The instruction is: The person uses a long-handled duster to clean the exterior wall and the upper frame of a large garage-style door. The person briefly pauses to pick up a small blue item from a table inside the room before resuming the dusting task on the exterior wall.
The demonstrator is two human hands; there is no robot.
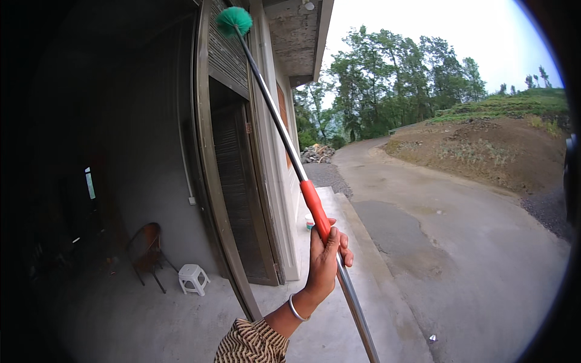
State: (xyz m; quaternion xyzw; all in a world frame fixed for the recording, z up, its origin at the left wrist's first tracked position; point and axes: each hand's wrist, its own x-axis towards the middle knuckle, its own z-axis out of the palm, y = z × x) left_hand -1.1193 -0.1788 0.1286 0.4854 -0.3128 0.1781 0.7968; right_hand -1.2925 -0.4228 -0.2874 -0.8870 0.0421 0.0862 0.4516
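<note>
My left hand (pixel 326 261) is closed around a long telescopic metal pole (pixel 282 129), at the lower end of its red plastic sleeve (pixel 314 204). A silver bangle and a patterned cuff show at the wrist. On the pole's upper end sits a round green bristle brush head (pixel 234 21), in front of or against the slatted panel (pixel 228 54) above the doorway; contact cannot be told. The pole's lower end runs out of the bottom of the picture. My right hand is out of view.
A tall metal door frame (pixel 213 172) stands left of the pole, with an opened door leaf (pixel 240 190) behind it. Inside are a white plastic stool (pixel 194 277) and a brown chair (pixel 151 240). A tub (pixel 309 222) stands by the wall. A step edge (pixel 376 254) borders the concrete road (pixel 435 218).
</note>
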